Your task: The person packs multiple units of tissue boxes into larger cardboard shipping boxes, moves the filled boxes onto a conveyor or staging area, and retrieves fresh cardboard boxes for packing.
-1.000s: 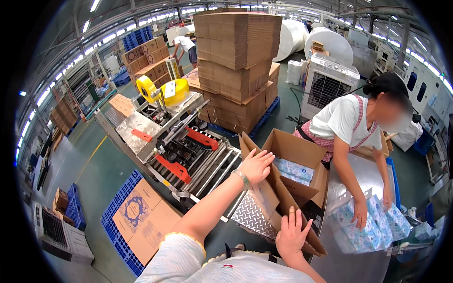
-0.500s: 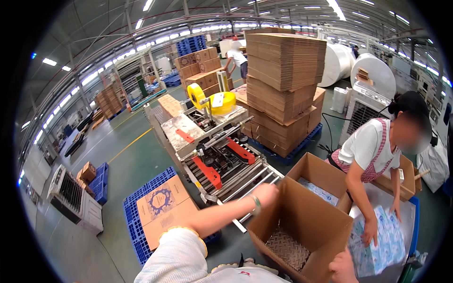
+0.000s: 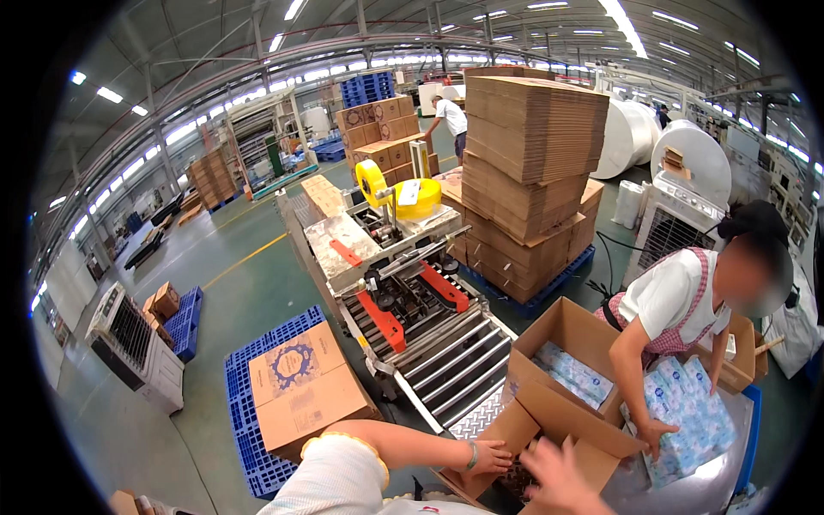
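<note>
An open cardboard carton (image 3: 573, 417) stands in front of me at the bottom, its near flaps tilted inward. My left hand (image 3: 491, 457), a green band at its wrist, lies with extended fingers on the carton's left flap (image 3: 509, 427). Over the carton's opening hovers my right hand (image 3: 556, 475), slightly blurred, its fingers apart and holding nothing. Most of the carton's floor is hidden by my hands and the flaps. Just beyond it, a second open carton (image 3: 549, 330) contains blue-and-white plastic packs (image 3: 573, 374).
At right, a co-worker (image 3: 665, 296) holds blue-and-white packs (image 3: 687, 421) over a metal table (image 3: 699, 491). Ahead are a roller conveyor (image 3: 455, 365) with yellow tape rolls (image 3: 418, 199) and stacked flat cartons (image 3: 532, 129). A closed carton (image 3: 305, 386) sits on a blue pallet (image 3: 240, 403) at left.
My left hand has come from the carton's far corner down to its left flap. My right hand has left the right edge and moved over the opening. The near carton has shifted and its flaps tilt inward.
</note>
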### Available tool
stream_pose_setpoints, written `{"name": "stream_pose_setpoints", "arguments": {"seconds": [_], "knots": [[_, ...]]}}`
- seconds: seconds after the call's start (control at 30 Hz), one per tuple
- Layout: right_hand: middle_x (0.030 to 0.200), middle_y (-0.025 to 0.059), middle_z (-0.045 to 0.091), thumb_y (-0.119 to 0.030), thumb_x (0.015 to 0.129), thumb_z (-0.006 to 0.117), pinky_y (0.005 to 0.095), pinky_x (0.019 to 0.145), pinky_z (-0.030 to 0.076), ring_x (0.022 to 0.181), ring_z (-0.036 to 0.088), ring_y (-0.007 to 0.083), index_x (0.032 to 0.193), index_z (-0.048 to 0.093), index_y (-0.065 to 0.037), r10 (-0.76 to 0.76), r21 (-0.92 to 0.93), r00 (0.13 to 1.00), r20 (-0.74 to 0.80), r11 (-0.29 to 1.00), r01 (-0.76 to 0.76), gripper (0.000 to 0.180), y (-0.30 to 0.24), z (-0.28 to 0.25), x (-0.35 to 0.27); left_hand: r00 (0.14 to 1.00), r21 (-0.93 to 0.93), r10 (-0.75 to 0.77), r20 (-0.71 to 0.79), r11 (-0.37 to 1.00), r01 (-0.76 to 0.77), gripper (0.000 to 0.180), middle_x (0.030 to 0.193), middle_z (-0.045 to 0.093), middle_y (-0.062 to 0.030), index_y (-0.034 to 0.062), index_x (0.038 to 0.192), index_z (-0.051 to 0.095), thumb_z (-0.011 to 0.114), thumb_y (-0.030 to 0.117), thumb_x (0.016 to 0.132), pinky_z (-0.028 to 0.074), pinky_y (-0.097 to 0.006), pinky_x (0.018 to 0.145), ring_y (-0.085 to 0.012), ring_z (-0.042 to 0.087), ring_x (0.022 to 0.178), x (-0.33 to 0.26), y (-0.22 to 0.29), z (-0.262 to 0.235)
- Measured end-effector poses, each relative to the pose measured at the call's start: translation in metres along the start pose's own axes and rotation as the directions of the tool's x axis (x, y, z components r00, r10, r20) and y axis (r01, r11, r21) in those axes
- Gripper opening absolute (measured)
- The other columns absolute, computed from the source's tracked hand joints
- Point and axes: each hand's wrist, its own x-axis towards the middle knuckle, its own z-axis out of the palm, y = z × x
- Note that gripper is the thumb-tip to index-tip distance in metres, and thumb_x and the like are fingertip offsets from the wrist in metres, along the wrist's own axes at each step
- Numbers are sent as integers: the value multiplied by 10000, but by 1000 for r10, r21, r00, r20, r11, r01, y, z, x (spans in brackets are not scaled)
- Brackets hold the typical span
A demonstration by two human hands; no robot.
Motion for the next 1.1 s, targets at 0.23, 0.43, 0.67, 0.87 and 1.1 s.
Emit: {"name": "stream_pose_setpoints", "arguments": {"seconds": [0.23,0.43,0.67,0.87,1.1], "knots": [[1108,227,674,-323,819,724,548,1104,394,1137,622,374,1251,606,-43,596,274,778,199,729,-628,528,63,-49,-4,928,-770,125,352,602,211,698,1393,568,-202,-38,1250,629,516,594,976,386,-470,1106,-347,517,1309,-57,63,-93],[1328,190,645,-594,927,570,524,1148,370,1316,563,331,1457,536,-140,352,35,914,202,930,-366,698,54,24,-46,876,-225,-98,-473,974,-13,730,1408,531,-238,-75,1235,598,688,539,851,373,-498,1133,-394,481,1328,-53,43,-141],[1096,145,713,-204,905,706,410,947,515,1022,679,277,1102,692,-39,727,552,440,-527,687,-473,257,75,16,-3,746,-343,-499,-441,862,374,850,1636,306,-178,119,1609,267,510,602,953,183,-556,1220,-321,257,1531,-33,-43,-22],[1408,280,553,-505,866,720,459,1129,404,1344,492,420,1370,542,89,970,733,-151,192,-244,-635,799,37,249,-12,428,-484,-768,-476,635,602,499,1500,529,-107,150,1459,533,474,353,1007,318,-519,1188,-336,485,1378,-197,-173,114],[1301,52,646,-142,986,654,352,1036,475,1190,600,171,1384,553,3,696,823,630,345,-547,154,436,-50,130,85,802,-671,-557,216,-681,-292,816,1511,516,-105,124,1487,490,426,743,959,416,-562,1104,-316,512,1348,-252,-201,165]]}}
